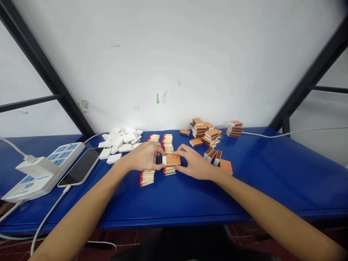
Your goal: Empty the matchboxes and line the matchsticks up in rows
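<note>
Blue-topped workbench [272, 174] set against a white wall: at the middle of it, just above the surface, a small orange cardboard matchbox [173, 160] is held between a person's two bare hands, its white inner tray showing at the left end. The left hand [145, 156] has its fingertips closed on that white end, while the right hand [192, 164] pinches the orange sleeve between thumb and fingers from the other side. Directly under and behind the box lie rows of red-tipped wooden matches [168, 145] laid side by side, with another bundle of them [147, 178] just below the left hand. Beside the right wrist, three orange matchboxes stand on edge [212, 155] and one more lies flat [226, 166]. Farther back on the right are loose stacks of orange matchboxes [204, 132] and a smaller separate stack [235, 128] near the wall. Back left sits a heap of empty white cardboard trays [121, 141]. At the far left, a dark-screened smartphone [81, 167] lies face up on its white cable, just beside a white power strip with blue sockets [47, 173] that carries a plugged-in white adapter [36, 165]. Black metal struts [49, 76] frame the wall on both sides.
</note>
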### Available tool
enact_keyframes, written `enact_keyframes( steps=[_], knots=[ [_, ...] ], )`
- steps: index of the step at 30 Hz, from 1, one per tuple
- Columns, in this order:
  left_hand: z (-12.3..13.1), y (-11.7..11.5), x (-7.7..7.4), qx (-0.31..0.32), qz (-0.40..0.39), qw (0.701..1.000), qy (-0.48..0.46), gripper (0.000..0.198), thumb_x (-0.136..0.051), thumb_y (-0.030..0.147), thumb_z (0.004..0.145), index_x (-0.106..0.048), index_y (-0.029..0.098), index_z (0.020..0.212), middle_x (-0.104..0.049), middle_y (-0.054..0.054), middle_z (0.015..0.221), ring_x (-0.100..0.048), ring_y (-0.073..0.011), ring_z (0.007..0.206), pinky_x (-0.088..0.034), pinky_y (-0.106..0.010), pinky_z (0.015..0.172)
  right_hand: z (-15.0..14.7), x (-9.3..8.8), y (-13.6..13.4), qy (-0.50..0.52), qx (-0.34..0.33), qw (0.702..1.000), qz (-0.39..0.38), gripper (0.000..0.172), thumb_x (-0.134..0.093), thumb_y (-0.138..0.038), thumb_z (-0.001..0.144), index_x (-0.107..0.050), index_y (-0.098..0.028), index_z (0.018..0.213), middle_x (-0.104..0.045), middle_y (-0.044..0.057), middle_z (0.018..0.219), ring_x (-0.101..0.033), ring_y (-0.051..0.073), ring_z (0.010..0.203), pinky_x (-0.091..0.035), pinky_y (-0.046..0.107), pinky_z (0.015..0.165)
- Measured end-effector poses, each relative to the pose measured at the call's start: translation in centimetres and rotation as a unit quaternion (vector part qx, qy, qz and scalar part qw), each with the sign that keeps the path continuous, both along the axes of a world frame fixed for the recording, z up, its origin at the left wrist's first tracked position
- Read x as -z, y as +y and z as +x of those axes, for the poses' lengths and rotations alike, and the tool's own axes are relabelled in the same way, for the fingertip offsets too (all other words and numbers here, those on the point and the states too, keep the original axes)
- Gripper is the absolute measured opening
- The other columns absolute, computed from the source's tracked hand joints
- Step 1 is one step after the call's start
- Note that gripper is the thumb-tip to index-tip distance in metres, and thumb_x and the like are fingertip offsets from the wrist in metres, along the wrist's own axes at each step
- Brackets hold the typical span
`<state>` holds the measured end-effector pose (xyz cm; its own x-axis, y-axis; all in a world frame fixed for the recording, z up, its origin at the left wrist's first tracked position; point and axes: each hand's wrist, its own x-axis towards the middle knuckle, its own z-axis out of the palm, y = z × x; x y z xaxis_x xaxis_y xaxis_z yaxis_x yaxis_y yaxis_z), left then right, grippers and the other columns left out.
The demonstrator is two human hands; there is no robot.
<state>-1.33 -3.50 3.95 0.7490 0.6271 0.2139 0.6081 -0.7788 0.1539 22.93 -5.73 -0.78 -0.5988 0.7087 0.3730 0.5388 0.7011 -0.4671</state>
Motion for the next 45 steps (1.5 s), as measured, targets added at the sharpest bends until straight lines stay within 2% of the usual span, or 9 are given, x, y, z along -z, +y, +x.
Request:
enact_keyframes(
  steps=[9,15,21,34,40,42,45],
  knots=[
    [0.0,0.1,0.1,0.002,0.016,1.000,0.004,0.027,-0.073,0.044,0.076,-0.072,0.019,0.087,-0.068,-0.003,0.083,-0.063,-0.0187,0.074,-0.046,-0.030,0.067,0.5,-0.6,0.0,-0.071,0.033,0.997,0.012,0.036,-0.064,-0.024,0.085,-0.061,-0.021,0.121,-0.057,0.008,0.110,-0.057,0.024,0.100,-0.047,0.039,0.089],
    [0.1,-0.1,0.0,0.000,0.016,1.000,0.011,0.027,-0.073,0.042,0.075,-0.071,0.019,0.088,-0.070,-0.004,0.085,-0.064,-0.0199,0.077,-0.047,-0.031,0.069,1.0,-1.0,-0.1,-0.095,0.031,0.995,0.001,0.032,-0.062,-0.026,0.086,-0.060,-0.021,0.118,-0.058,0.006,0.105,-0.059,0.020,0.088,-0.047,0.033,0.076],
    [0.1,-0.1,0.0,0.000,0.013,1.000,0.006,0.025,-0.073,0.041,0.075,-0.071,0.019,0.087,-0.070,-0.003,0.085,-0.064,-0.0194,0.076,-0.047,-0.031,0.068,1.1,-1.1,0.0,-0.100,0.028,0.995,0.013,0.028,-0.062,-0.024,0.085,-0.061,-0.023,0.113,-0.058,0.004,0.102,-0.059,0.019,0.085,-0.044,0.030,0.071],
    [-0.3,0.1,0.1,-0.004,0.014,1.000,0.022,0.025,-0.072,0.041,0.076,-0.071,0.019,0.086,-0.068,-0.004,0.081,-0.063,-0.0192,0.074,-0.044,-0.030,0.064,2.3,-1.3,0.5,-0.147,0.067,0.986,0.051,0.028,-0.061,-0.021,0.079,-0.059,-0.020,0.107,-0.061,0.007,0.105,-0.061,0.023,0.093,-0.047,0.036,0.081],
    [-0.2,0.0,0.1,-0.003,0.030,0.999,0.031,0.025,-0.071,0.041,0.078,-0.071,0.019,0.088,-0.069,-0.004,0.084,-0.063,-0.0195,0.076,-0.043,-0.030,0.066,2.2,-1.6,0.6,-0.116,0.160,0.977,0.079,0.035,-0.058,-0.025,0.084,-0.058,-0.019,0.118,-0.063,0.012,0.117,-0.063,0.027,0.099,-0.047,0.036,0.083],
    [-0.2,0.0,0.1,-0.006,0.028,0.999,0.033,0.025,-0.070,0.042,0.078,-0.071,0.018,0.088,-0.069,-0.004,0.084,-0.063,-0.0194,0.075,-0.043,-0.030,0.066,2.5,-2.1,1.1,-0.104,0.221,0.966,0.089,0.037,-0.059,-0.028,0.085,-0.057,-0.019,0.121,-0.066,0.012,0.118,-0.064,0.029,0.099,-0.046,0.036,0.078],
    [-0.3,0.0,0.1,-0.010,0.024,0.999,0.033,0.026,-0.070,0.042,0.078,-0.071,0.019,0.090,-0.068,-0.003,0.083,-0.063,-0.0191,0.075,-0.042,-0.030,0.066,4.1,-3.0,2.1,-0.088,0.335,0.935,0.079,0.034,-0.056,-0.036,0.088,-0.057,-0.019,0.118,-0.070,0.012,0.106,-0.065,0.030,0.090,-0.043,0.035,0.071]
  ],
)
